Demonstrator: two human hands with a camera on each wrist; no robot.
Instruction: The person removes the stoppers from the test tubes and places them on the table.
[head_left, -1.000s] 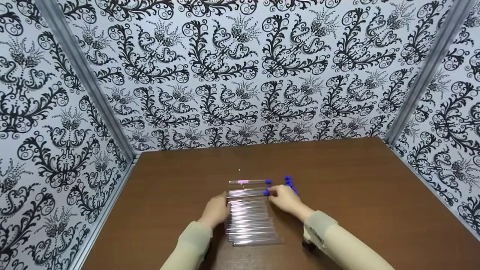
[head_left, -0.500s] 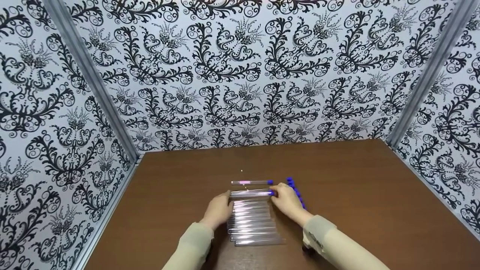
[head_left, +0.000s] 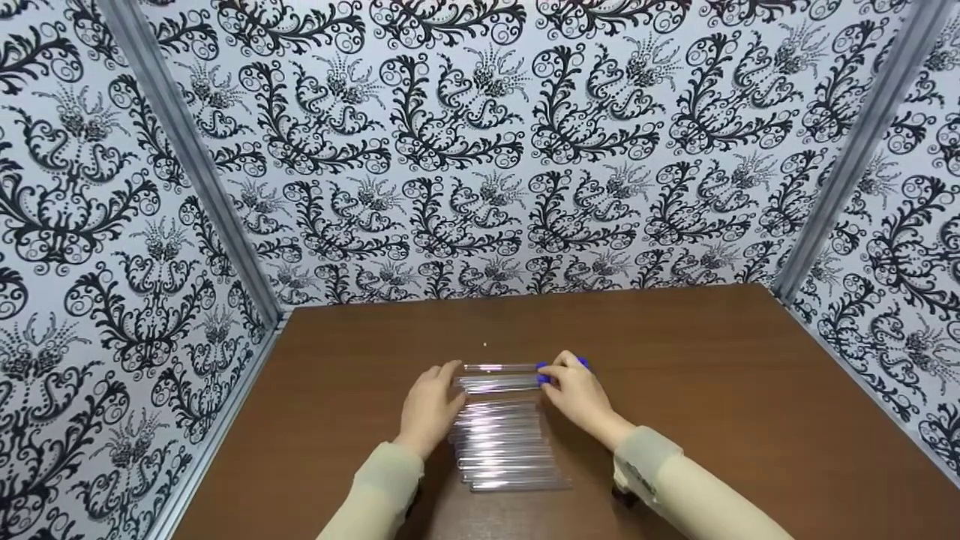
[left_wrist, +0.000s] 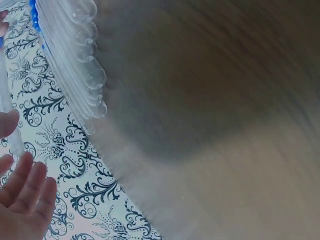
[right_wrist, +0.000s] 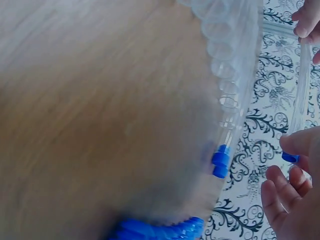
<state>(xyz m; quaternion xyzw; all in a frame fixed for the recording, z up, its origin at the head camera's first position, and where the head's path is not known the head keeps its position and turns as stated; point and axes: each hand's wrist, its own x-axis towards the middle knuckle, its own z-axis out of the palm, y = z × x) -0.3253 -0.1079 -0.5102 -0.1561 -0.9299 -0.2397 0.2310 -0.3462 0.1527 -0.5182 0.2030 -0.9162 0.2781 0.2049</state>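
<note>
A clear test tube [right_wrist: 301, 90] with a blue cap is held level between my two hands. My right hand [head_left: 581, 391] pinches its blue cap [right_wrist: 289, 156] between thumb and fingers. At the rounded end, my left hand [head_left: 429, 411] holds the tube between thumb and fingertips, its other fingers [left_wrist: 30, 187] loosely spread. Several uncapped test tubes [head_left: 502, 446] lie side by side nearer me, open ends to the right. In the right wrist view, two blue caps [right_wrist: 220, 161] sit on tubes lying at the far end of the row.
Loose blue caps [right_wrist: 160, 230] lie in a line on the brown table [head_left: 697, 360], mostly hidden behind my right hand in the head view. A small white speck [head_left: 484, 344] lies beyond the tubes. Patterned walls [head_left: 480, 150] enclose the table's back and sides.
Both hands have shifted slightly away from me, toward the farther capped tube. The left fingers have spread wider. My right hand now covers more of the loose caps.
</note>
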